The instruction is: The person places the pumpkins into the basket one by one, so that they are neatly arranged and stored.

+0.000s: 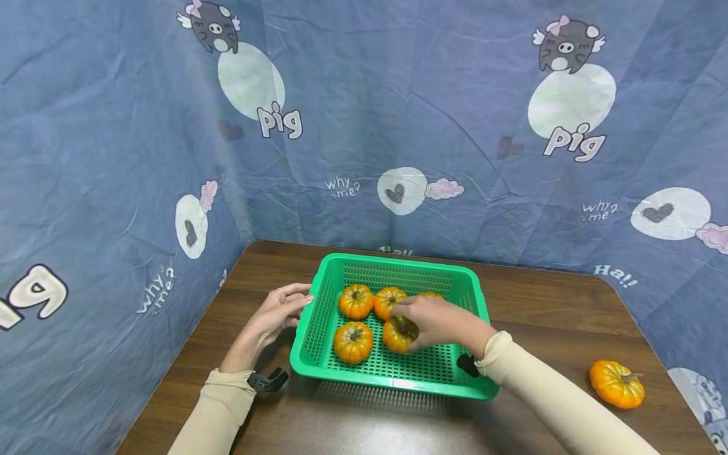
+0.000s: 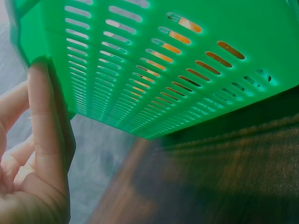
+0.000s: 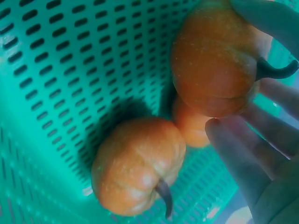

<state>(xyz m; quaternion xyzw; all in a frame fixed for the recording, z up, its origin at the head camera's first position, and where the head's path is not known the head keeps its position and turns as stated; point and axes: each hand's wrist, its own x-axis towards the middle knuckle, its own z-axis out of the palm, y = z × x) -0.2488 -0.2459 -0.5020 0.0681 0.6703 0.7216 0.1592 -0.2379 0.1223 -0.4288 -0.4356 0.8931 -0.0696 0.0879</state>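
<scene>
A green perforated plastic basket (image 1: pixel 392 384) holds several small orange pumpkins, among them one at the back left (image 1: pixel 356 301) and one at the front left (image 1: pixel 353 342). My right hand (image 1: pixel 438 319) reaches inside and grips a small pumpkin (image 3: pixel 215 60) between thumb and fingers, its dark curved stem toward the palm. In the right wrist view another pumpkin (image 3: pixel 138 165) lies beside it, and a third (image 3: pixel 191 126) is partly hidden behind the held one. At the basket's left side, my left hand (image 1: pixel 272 316) touches the rim with fairly straight fingers.
One more pumpkin (image 1: pixel 617 383) lies on the brown wooden table (image 1: pixel 546 316), far to the right of the basket. Patterned blue cloth (image 1: pixel 352 95) hangs behind and to the left. A black wrist device (image 1: pixel 267 380) sits on the left wrist.
</scene>
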